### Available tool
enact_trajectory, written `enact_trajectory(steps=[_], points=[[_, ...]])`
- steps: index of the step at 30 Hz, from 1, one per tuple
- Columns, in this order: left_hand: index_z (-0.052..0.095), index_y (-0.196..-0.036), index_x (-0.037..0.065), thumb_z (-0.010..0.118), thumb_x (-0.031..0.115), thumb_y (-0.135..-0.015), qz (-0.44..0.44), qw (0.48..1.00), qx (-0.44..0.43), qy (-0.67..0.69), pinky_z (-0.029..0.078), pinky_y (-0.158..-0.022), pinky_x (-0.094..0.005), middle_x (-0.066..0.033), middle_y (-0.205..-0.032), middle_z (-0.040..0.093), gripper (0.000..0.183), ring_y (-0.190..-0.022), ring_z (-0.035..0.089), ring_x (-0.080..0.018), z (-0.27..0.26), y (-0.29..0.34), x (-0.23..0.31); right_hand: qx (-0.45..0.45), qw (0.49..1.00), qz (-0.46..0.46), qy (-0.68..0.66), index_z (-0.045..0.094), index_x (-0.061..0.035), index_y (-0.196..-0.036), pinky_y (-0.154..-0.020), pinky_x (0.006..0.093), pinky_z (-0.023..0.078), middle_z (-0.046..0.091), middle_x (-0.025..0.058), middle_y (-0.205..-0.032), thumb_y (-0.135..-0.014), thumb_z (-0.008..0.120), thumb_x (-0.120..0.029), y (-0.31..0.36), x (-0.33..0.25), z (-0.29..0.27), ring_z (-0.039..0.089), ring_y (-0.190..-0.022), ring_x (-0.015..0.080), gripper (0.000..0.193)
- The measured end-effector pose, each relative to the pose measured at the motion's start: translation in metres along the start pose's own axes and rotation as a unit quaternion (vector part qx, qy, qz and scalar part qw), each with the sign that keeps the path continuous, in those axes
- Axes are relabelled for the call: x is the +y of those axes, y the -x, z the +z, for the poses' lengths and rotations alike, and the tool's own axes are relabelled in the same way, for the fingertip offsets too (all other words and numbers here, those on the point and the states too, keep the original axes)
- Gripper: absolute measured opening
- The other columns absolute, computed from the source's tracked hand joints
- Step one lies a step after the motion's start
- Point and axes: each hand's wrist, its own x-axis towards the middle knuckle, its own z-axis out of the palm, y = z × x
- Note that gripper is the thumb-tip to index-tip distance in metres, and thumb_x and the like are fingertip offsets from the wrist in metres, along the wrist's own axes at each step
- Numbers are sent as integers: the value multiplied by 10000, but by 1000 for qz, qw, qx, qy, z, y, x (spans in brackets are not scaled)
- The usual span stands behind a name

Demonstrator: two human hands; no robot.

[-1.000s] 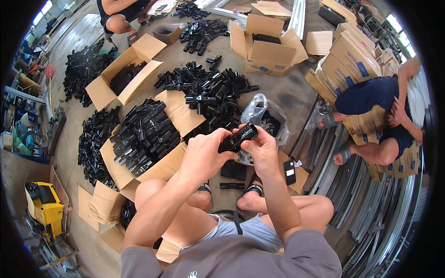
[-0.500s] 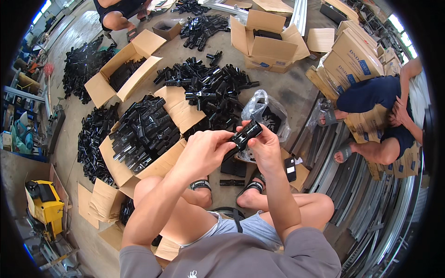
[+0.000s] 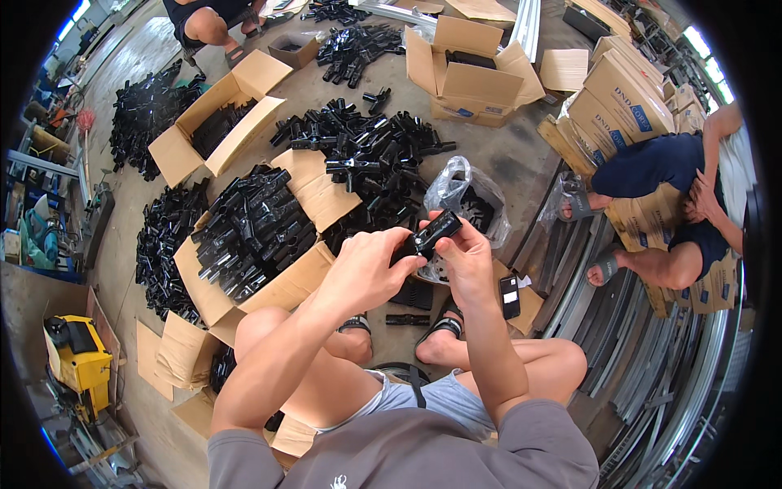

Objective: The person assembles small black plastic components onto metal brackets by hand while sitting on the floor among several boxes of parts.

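In front of me, above my lap, both hands hold a glossy black pipe fitting (image 3: 437, 232), tilted with its far end up to the right. My left hand (image 3: 366, 265) pinches its lower end, where the fingers partly cover it. My right hand (image 3: 469, 259) grips the upper end between thumb and fingers. Just beyond my right hand stands a see-through plastic bag (image 3: 450, 175) with small black parts (image 3: 476, 210) in it. On the floor between my feet lies another black fitting (image 3: 407, 320).
An open carton (image 3: 297, 277) full of black fittings (image 3: 252, 228) stands left of my hands. Loose fittings (image 3: 391, 155) are heaped beyond it. Long metal profiles (image 3: 627, 350) cover the right floor. A seated person (image 3: 652, 171) is at right, another person (image 3: 204, 28) far left.
The fitting has turned slightly in my fingers. My left hand has shifted a little to the right along its lower end. Surrounding heaps and cartons look the same.
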Motion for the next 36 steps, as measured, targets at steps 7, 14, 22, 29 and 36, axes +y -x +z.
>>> enact_trajectory(steps=[7,14,22,29,36], points=[[668,-1267,37,851,184,-796,40,999,21,1,574,-792,-404,-211,-982,752,526,-896,743,-355,11,3,-13,-4,1000,1,15,662,16,-1277,-1038,322,520,720,100,-1213,-886,849,-142,1,2,-4,679,-1149,177,461],[661,-1311,104,864,158,-764,33,995,79,-45,577,-823,-440,-193,-1020,764,586,-946,737,-382,6,8,-15,-23,997,-41,55,501,4,-1478,-951,306,544,694,122,-1272,-968,760,-348,-23,-6,-26,675,-1136,175,671],[649,-1289,8,838,101,-768,51,980,19,-193,556,-741,-472,-181,-884,742,562,-826,706,-393,-2,5,-29,213,815,168,511,752,-40,-1031,-758,351,569,768,106,-896,-991,693,-302,-82,80,-244,747,-882,193,271],[634,-1289,-24,812,60,-763,28,975,-68,-210,562,-708,-469,-196,-812,711,562,-809,706,-384,9,-4,-31,238,656,100,709,795,-80,-1063,-930,455,563,766,195,-1065,-924,689,-231,-132,122,-294,731,-1033,367,231],[600,-1317,-56,765,31,-738,24,980,-86,-177,564,-677,-462,-220,-793,706,608,-763,722,-378,0,-19,-9,262,642,218,687,802,-139,-1081,-975,487,552,743,211,-1169,-899,680,-201,-184,144,-308,704,-1114,405,229]])
